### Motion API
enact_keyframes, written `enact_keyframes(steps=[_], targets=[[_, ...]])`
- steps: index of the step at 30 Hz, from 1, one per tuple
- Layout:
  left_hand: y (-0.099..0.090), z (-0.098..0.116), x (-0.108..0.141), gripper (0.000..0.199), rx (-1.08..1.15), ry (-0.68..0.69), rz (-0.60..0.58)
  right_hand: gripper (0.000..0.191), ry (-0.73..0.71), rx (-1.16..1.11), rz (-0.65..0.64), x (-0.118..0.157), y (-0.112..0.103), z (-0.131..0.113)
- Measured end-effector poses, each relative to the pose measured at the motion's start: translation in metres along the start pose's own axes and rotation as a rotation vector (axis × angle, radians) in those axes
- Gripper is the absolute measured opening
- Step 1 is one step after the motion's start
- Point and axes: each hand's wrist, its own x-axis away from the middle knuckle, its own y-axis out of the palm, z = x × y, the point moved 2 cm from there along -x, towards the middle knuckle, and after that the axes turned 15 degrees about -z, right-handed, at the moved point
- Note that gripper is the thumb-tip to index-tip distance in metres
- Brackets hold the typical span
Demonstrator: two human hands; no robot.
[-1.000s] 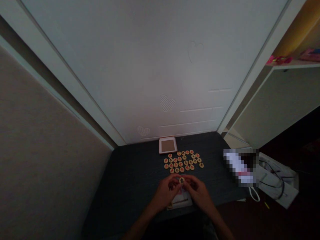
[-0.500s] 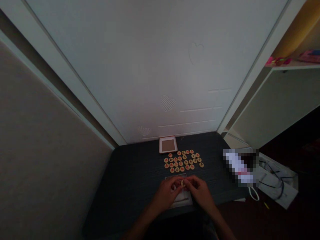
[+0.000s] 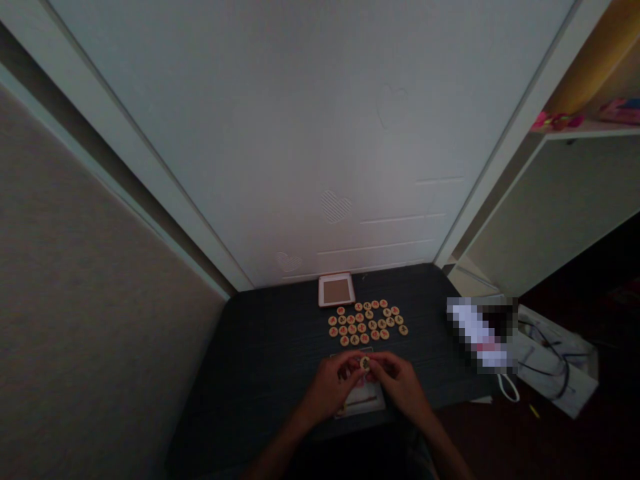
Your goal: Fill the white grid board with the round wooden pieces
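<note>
I'm holding a round disc [image 3: 365,363] above the pale printed case [image 3: 367,405], seemingly looking it over, my left hand [image 3: 330,381] and right hand [image 3: 399,377] both pinching it between thumbs and curled fingers. Any onward move is calling, I judge, for one hand releasing while the other grips. Both hands are facing each other over the case, fingers bent, with laid-out discs [image 3: 361,328] lying beyond it.
</note>
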Motion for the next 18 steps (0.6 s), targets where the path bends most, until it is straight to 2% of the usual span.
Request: enact_keyframes(steps=[5, 12, 15, 18], targets=[[-0.014, 0.003, 0.000, 0.032, -0.018, 0.028, -0.045, 0.043, -0.041, -0.006, -0.009, -0.002, -0.001, 0.004], [-0.043, -0.018, 0.012, 0.026, -0.225, 0.013, 0.137, 0.041, -0.126, 0.078, 0.132, -0.007, -0.022, 0.011], [-0.043, -0.025, 0.021, 0.027, -0.328, 0.072, 0.164, 0.039, -0.118, 0.076, 0.138, -0.008, -0.029, 0.015], [-0.035, -0.029, 0.029, 0.035, -0.423, 0.111, 0.135, 0.039, -0.093, 0.093, 0.135, -0.008, -0.030, 0.017]])
